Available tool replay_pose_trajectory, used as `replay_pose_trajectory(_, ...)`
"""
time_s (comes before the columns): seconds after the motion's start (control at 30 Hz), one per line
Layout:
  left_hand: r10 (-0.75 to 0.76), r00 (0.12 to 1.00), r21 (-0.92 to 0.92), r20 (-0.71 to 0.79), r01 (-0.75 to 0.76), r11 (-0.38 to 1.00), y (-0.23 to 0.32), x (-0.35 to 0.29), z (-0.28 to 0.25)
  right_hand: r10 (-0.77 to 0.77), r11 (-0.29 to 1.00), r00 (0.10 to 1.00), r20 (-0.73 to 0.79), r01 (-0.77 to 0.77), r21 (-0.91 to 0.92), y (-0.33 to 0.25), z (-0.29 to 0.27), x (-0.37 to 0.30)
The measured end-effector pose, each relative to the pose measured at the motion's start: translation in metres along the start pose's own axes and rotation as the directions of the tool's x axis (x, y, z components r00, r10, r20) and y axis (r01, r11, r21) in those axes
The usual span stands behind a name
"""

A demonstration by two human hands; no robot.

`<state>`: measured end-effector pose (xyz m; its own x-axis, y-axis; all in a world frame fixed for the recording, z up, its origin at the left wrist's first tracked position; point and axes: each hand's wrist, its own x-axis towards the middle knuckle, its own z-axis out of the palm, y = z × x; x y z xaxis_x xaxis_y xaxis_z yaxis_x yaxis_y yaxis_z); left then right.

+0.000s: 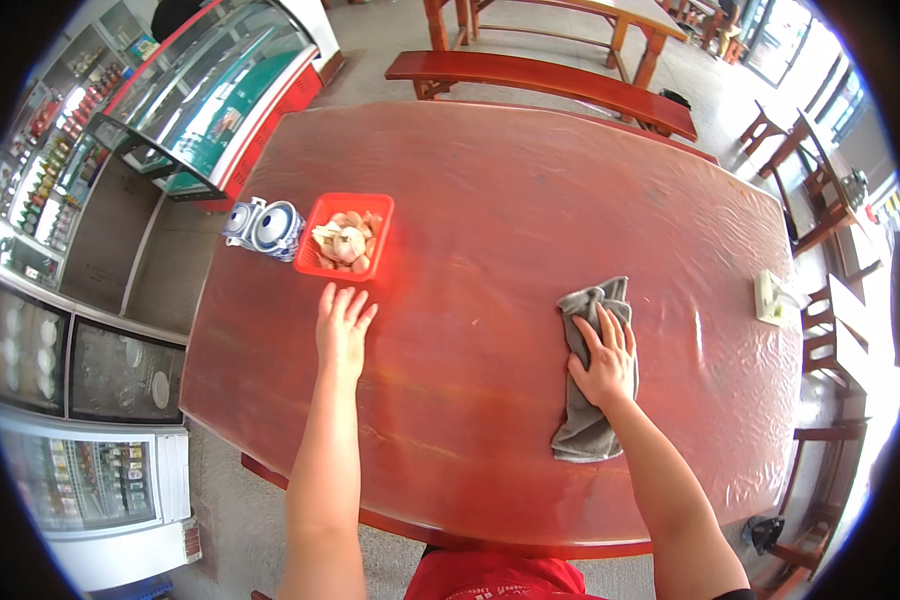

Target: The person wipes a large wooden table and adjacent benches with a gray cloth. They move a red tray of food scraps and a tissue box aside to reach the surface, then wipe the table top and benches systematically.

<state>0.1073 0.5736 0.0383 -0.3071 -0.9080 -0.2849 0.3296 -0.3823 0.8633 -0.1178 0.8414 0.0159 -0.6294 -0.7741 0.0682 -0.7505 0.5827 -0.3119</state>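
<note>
My right hand (604, 358) lies flat, fingers spread, on a grey cloth (588, 430) toward the right side of the table. The cloth is rumpled and stretches beyond the hand at both ends. On the left, my left hand (342, 335) hovers or rests just in front of a red plastic basket (308, 262), its fingers apart and holding nothing. Garlic bulbs and cloves (348, 243) fill the basket. Beside it on the left stand blue-and-white lidded ceramic jars (275, 228). Under all of this is a reddish-brown wooden table (460, 400) with a clear plastic cover.
A pale green and white holder (769, 298) stands near the table's right edge. A red bench (540, 88) runs along the far side. To the left are a glass display case (225, 95) and a fridge (90, 480). More wooden furniture stands at the right.
</note>
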Motion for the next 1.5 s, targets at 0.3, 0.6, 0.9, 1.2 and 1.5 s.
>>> replay_pose_trajectory(0.3, 0.110, 0.810, 0.797, 0.577, -0.587, 0.143, -0.072, -0.235, -0.031, -0.012, 0.998, 1.000, 0.006, 0.012, -0.054, 0.012, -0.001, -0.006)
replay_pose_trajectory(0.6, 0.097, 0.655, 0.651, 0.750, -0.704, -0.283, -0.110, -0.259, -0.052, -0.606, 0.707, 0.796, 0.004, 0.536, 0.460, -0.127, 0.054, -0.019)
replay_pose_trajectory(0.9, 0.094, 0.641, 0.627, 0.762, -0.694, -0.354, -0.105, -0.258, -0.056, 0.100, 0.992, 0.977, -0.190, -0.083, 0.097, 0.118, -0.026, 0.070)
replay_pose_trajectory(1.2, 0.141, 0.572, 0.583, 0.808, -0.742, -0.331, -0.099, -0.268, 0.001, 0.285, 0.955, 0.950, -0.129, -0.293, -0.051, 0.325, -0.106, -0.110)
replay_pose_trajectory(1.5, -0.037, 0.438, 0.438, 0.898, -0.899, 0.005, -0.195, -0.222, 0.257, 0.477, 0.864, 0.836, -0.270, -0.503, -0.030, 0.398, -0.135, -0.168)
